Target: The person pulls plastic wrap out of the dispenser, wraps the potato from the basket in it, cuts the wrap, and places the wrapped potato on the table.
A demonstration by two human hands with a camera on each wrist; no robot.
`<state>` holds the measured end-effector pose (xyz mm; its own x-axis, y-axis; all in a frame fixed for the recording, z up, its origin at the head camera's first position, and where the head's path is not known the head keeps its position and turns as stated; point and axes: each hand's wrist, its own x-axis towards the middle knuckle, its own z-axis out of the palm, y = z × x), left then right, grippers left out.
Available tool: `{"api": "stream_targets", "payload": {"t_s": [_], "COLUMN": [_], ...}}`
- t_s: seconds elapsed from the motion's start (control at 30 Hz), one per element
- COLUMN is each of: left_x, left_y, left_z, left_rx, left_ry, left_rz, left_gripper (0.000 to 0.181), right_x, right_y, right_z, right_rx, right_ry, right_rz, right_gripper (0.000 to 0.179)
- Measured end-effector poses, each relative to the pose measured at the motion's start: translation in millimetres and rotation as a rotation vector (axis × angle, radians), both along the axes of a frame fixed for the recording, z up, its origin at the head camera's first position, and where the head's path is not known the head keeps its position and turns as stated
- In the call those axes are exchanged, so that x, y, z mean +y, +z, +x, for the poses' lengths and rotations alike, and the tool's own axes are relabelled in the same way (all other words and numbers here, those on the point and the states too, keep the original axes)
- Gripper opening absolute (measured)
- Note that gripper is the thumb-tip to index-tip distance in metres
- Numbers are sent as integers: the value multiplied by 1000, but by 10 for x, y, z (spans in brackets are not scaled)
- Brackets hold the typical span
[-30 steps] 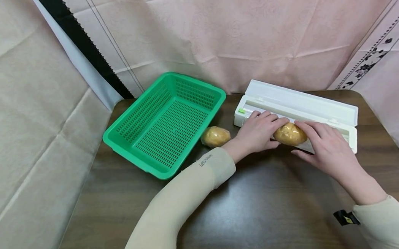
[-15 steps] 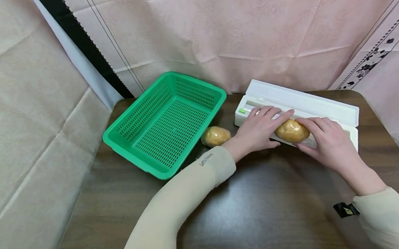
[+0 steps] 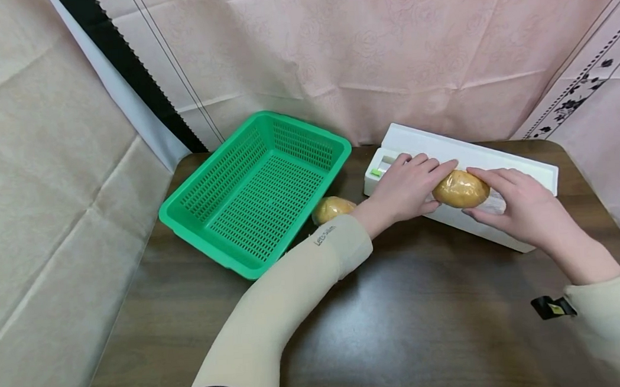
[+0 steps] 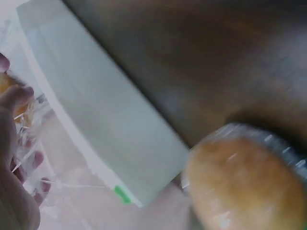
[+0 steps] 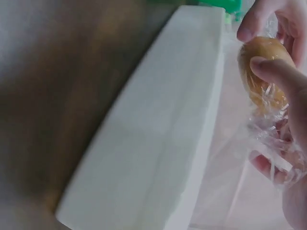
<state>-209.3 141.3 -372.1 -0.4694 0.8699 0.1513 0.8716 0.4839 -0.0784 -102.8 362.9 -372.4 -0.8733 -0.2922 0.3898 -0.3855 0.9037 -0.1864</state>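
Note:
A potato (image 3: pixel 460 189) in shiny cling film is held up between my two hands, over a long white cling film dispenser (image 3: pixel 477 226). My left hand (image 3: pixel 409 186) grips its left end, fingers on top and thumb below. On the right end, my right hand (image 3: pixel 529 207) pinches it between fingers and thumb. The right wrist view shows the right thumb pressed on the potato (image 5: pixel 263 50) and loose, crumpled cling film (image 5: pixel 271 127) bunched beneath it among the fingers. The left wrist view catches only part of the potato (image 4: pixel 6 82), at the edge.
A second potato (image 3: pixel 332 208), wrapped in film, lies on the brown table (image 3: pixel 403 330) beside the green basket (image 3: pixel 270 196); the left forearm partly covers it. The dispenser's white lid (image 3: pixel 500 159) is raised at the back. A pink curtain (image 3: pixel 375 47) hangs behind the table.
Both hands have lifted the potato slightly up and to the right. The dispenser's front now shows more fully beneath it. The basket has stayed in place.

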Motion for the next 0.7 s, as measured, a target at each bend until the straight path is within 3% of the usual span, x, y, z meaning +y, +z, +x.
{"api": "stream_targets", "payload": {"t_s": [0.4,0.7], "left_x": [155,281], "left_y": [558,849], "left_z": [-211,-321], "left_rx": [30,23], "left_ry": [-14,29], "left_rz": [-43,-80], "left_gripper": [63,69], "right_x": [203,292], "right_y": [475,716], "right_z": [-227,-357], "right_rx": [-69,-43], "right_ry": [-40,-63], "right_rz": [9,43], "right_gripper": [73,74]}}
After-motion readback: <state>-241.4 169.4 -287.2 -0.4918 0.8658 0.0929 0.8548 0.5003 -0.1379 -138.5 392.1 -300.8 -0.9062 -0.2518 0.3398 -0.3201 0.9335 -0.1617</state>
